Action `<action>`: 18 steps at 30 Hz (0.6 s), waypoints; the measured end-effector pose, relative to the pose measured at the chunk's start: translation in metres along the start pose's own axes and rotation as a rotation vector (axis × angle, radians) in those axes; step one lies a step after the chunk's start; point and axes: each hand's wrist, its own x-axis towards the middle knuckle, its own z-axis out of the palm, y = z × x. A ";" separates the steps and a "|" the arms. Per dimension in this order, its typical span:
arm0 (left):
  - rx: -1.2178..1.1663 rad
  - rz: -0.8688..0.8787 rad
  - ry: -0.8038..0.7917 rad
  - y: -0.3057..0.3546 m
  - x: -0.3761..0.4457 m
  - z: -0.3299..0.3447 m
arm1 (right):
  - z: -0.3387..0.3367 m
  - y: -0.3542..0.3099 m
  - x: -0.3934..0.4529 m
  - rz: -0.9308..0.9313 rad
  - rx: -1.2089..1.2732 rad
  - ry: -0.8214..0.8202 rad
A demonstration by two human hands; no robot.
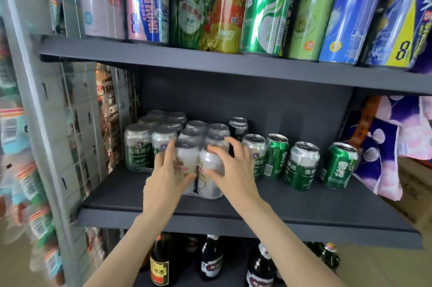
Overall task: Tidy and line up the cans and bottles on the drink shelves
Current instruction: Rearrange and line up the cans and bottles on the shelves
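Cans in a shrink-wrapped pack (201, 165) sit on the middle shelf (304, 207), gripped by spread fingers of left hand (167, 173) and right hand (230, 167), while loose cans (301, 165) alongside look unevenly spaced.

- A shrink-wrapped pack of silver cans (205, 165) stands upright on the middle shelf (304, 207), its near end pulled out toward the shelf's front, ahead of the other cans.
- A second wrapped pack of silver-and-green cans (145, 144) stands just left of it, further back.
- Right of the packs, loose cans stand upright in a rough row: a black can (238, 126) far back, a silver-green can (256, 153), a green can (277, 155), another silver-green can (301, 165) and a green can (340, 165) set apart at the right.
- Tall cans (268, 6) crowd the upper shelf.
- Dark bottles (211, 258) stand upright on the lower shelf.
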 end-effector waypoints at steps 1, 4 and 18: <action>0.041 0.034 -0.011 -0.001 0.004 0.003 | 0.001 0.000 0.006 -0.005 -0.066 0.003; 0.244 0.087 0.053 -0.002 0.015 0.015 | 0.004 0.002 0.020 0.021 -0.122 -0.018; 0.542 0.089 -0.376 0.017 0.039 -0.028 | -0.026 0.037 0.025 -0.014 -0.116 -0.170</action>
